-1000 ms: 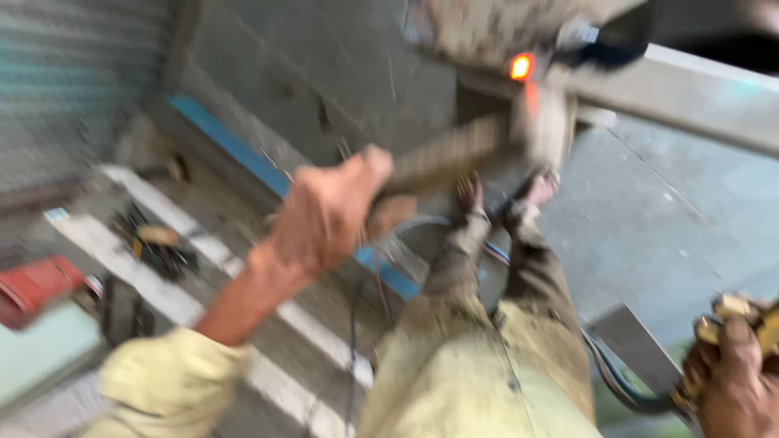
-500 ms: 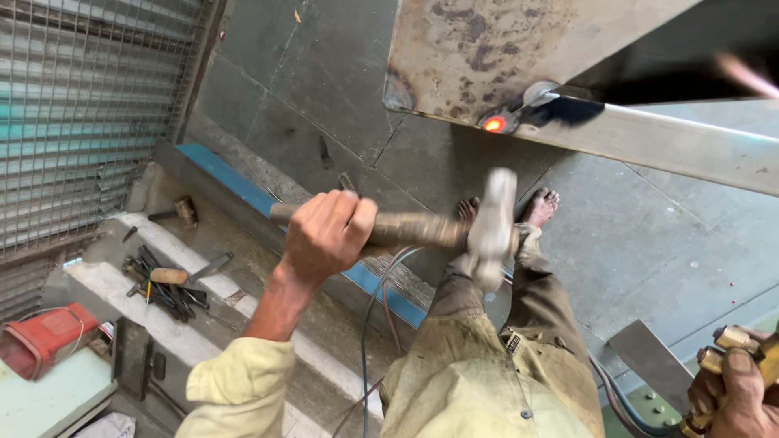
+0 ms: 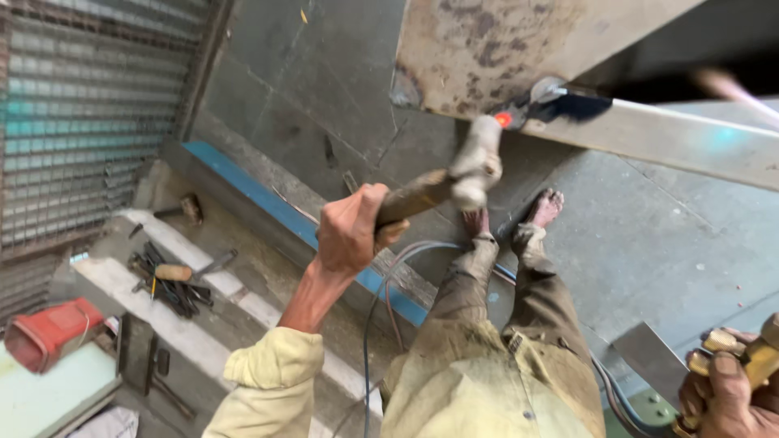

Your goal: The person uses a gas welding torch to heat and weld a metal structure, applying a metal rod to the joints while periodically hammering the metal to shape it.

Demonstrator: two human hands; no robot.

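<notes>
left hand [image 3: 350, 231] at frame centre clamps the hammer [image 3: 454, 178], head at the glowing spot [image 3: 504, 119] for striking; right hand [image 3: 726, 389], lower right, clenches a brass torch [image 3: 751, 361].

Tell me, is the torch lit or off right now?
Lit: a flame streak shows at upper right, and a spot on the metal bar glows red.
</notes>
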